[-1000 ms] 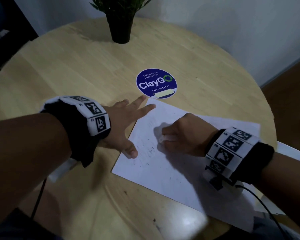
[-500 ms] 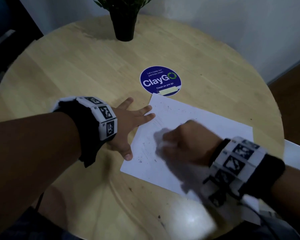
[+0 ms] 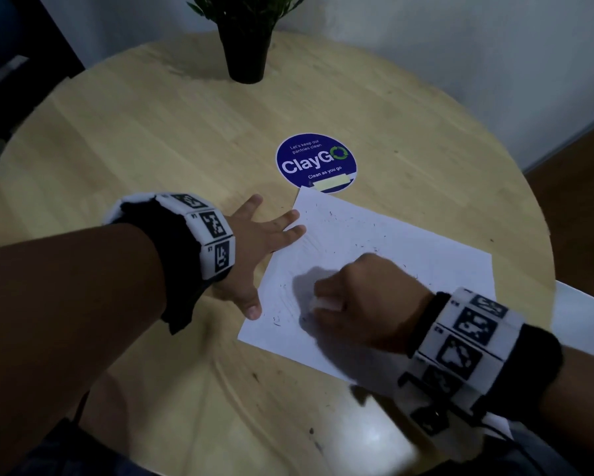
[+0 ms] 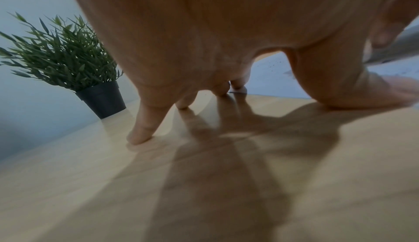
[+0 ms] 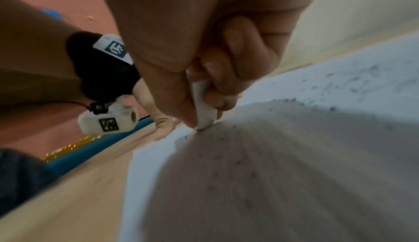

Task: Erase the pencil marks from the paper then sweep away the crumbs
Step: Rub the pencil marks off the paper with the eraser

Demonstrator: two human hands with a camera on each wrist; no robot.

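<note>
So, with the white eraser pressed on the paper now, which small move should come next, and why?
Probably another short rubbing stroke toward the near-left corner: the right hand pinches the white eraser tip-down on the white paper sheet, faint pencil marks remain there, and the left hand rests spread at its edge.

potted plant (image 3: 245,39) | ClayGo sticker (image 3: 316,163) | round table (image 3: 151,149), possibly wood

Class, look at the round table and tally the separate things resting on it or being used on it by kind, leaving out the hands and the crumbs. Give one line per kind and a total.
Paper sheet: 1
Eraser, pinched in the right hand: 1
Potted plant: 1
Round blue sticker: 1
Total: 4
</note>
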